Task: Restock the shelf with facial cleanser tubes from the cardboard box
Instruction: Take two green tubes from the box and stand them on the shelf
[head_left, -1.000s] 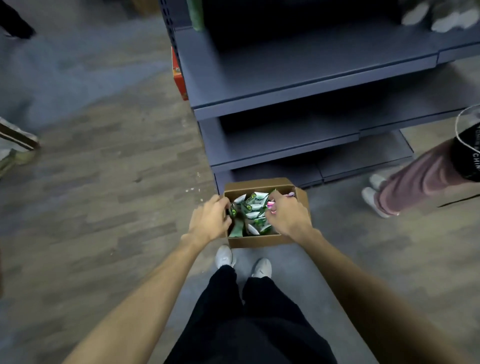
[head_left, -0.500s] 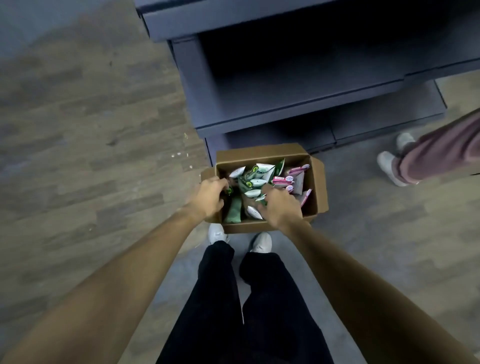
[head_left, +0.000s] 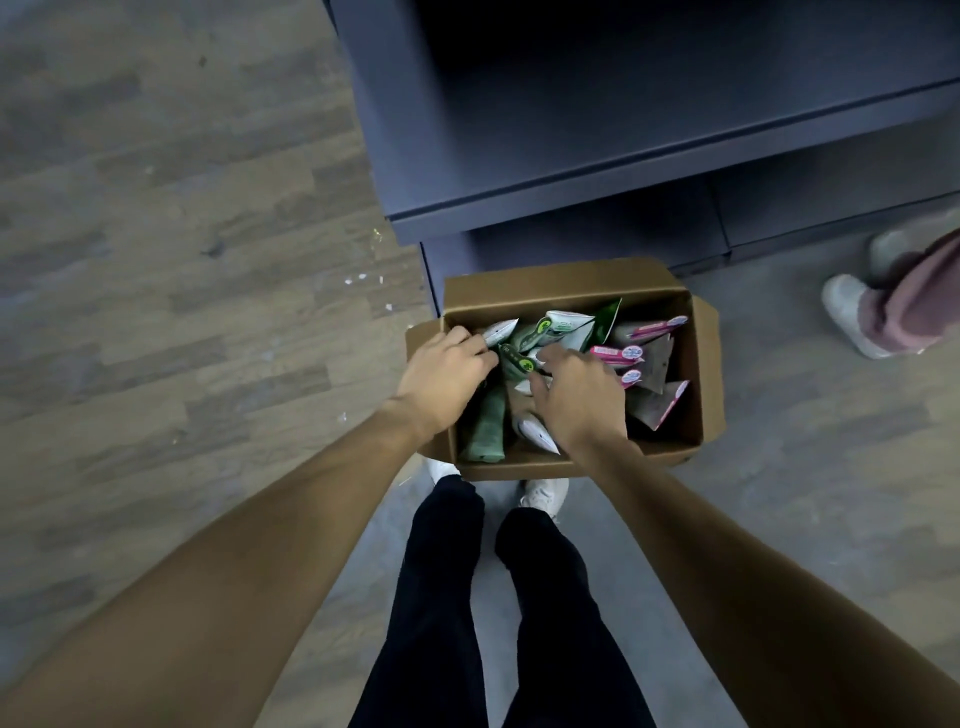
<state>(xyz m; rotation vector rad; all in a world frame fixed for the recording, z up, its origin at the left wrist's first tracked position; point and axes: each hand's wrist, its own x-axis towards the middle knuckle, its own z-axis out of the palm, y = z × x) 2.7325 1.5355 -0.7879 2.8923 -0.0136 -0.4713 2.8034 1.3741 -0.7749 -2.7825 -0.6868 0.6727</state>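
- From my feed I am looking straight down at a cardboard box (head_left: 566, 283) standing on the floor (head_left: 171, 270), just in front of the bottom of a dark blue shelf (head_left: 597, 171).
- The box's flaps are open, and it holds a jumble of tubes lying at all angles: green and white tubes (head_left: 563, 327) on its left side, pink and white tubes (head_left: 649, 358) on its right.
- The left hand (head_left: 441, 376) reaches over the box's left wall. Its fingers are curled down among the green tubes near a white-ended one (head_left: 501, 330); I cannot tell whether they actually hold anything.
- The right hand (head_left: 576, 400) sits over the middle of the box, palm down, fingers bent and spread on top of the pile. Its fingertips (head_left: 545, 356) touch the green tubes, but I cannot tell whether it has closed on one.
- A dull green tube (head_left: 485, 431) lies lengthwise along the near left side of the box, between the two wrists. A white tube end (head_left: 537, 434) pokes out beside the right wrist.
- Both shelf boards I can see look bare and in shadow.
- The person's black trousers (head_left: 441, 597) and white shoes (head_left: 543, 493) stand just behind the box.
- At the right edge, another person's pinkish trouser leg (head_left: 914, 301) and pale shoe (head_left: 844, 306) stand on the floor, well apart from the box.
- Small white scraps (head_left: 358, 280) dot the floor left of the shelf.
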